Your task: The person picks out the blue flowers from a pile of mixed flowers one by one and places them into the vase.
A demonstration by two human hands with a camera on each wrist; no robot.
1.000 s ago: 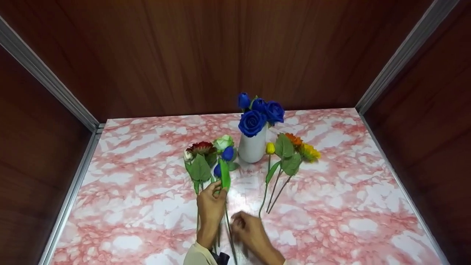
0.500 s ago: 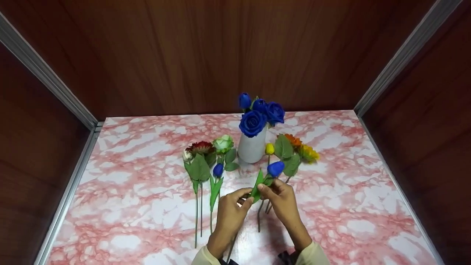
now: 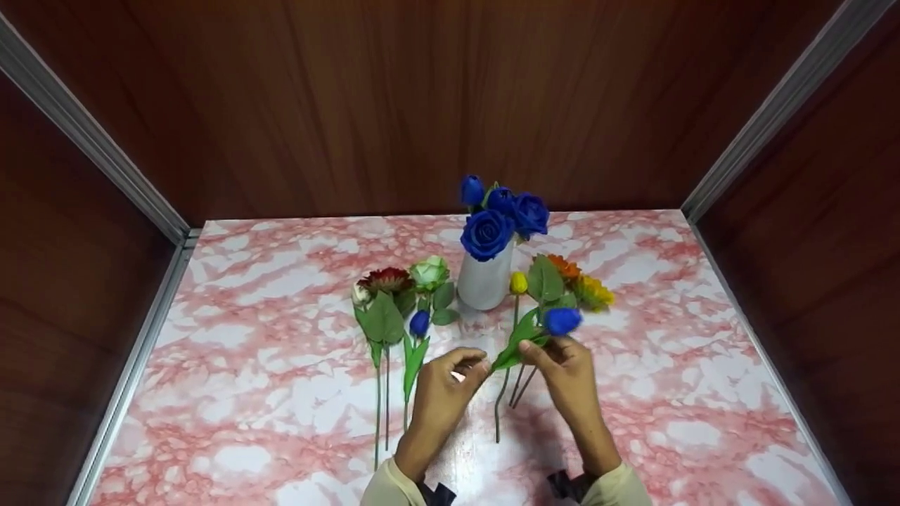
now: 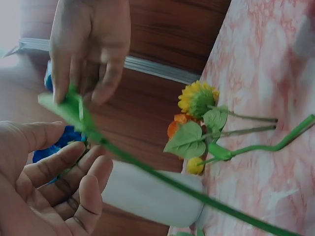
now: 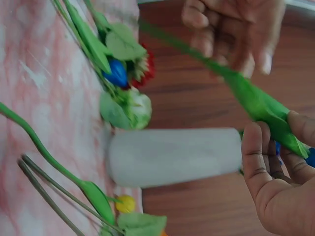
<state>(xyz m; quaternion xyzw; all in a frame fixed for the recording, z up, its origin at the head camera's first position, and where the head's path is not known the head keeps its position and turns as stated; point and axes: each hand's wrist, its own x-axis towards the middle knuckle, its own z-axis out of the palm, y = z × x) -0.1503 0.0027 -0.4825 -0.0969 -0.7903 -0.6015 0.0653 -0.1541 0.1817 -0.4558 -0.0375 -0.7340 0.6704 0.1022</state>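
A blue tulip [image 3: 562, 322] with long green leaves is pinched by my right hand [image 3: 568, 379], thumb and fingers at its leaves just below the bloom. Its green stem [image 4: 165, 179] slants down past my left hand [image 3: 444, 393]. The left wrist view shows the left fingers [image 4: 90, 196] loosely bent beside the stem, not closed round it. Behind both hands a white vase [image 3: 485, 281] stands upright, holding several blue flowers [image 3: 486, 232].
Left of the vase lie a dark red flower [image 3: 385, 279], a white bud [image 3: 361, 295], a pale green rose [image 3: 429, 273] and another blue tulip [image 3: 419, 323]. To the right lie a yellow tulip [image 3: 519, 282], an orange flower [image 3: 562, 266] and a yellow flower [image 3: 594, 292]. Wooden panels [image 3: 450, 105] enclose the table.
The left hand lifted the blue tulip from the left group and brought it to the middle. The right hand took hold of it and moved right; the left hand's fingers have loosened.
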